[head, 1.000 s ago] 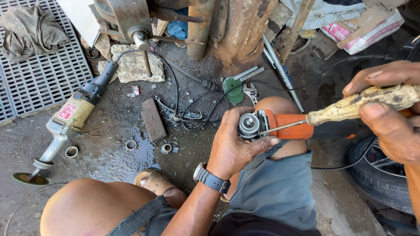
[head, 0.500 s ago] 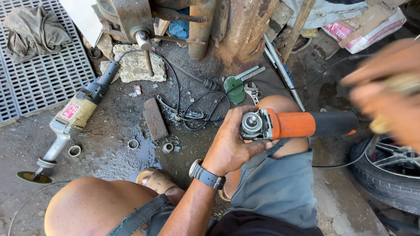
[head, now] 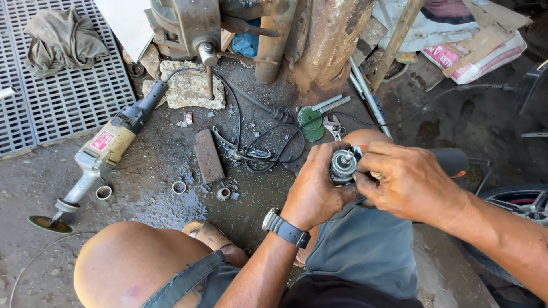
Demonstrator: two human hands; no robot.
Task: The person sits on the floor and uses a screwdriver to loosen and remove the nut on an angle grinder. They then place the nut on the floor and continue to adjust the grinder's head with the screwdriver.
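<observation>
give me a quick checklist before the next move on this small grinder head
1. Left hand grips the grinder head: ok.
2. Right hand fingers on the head beside the spindle: ok.
3. Grinder braced on the knee: ok.
4. Disc fitted on the spindle: not ok, bare.
5. Cord unplugged: cannot tell, its end runs out of sight.
6. Loose green discs and wrench lie on the ground within reach: ok.
</observation>
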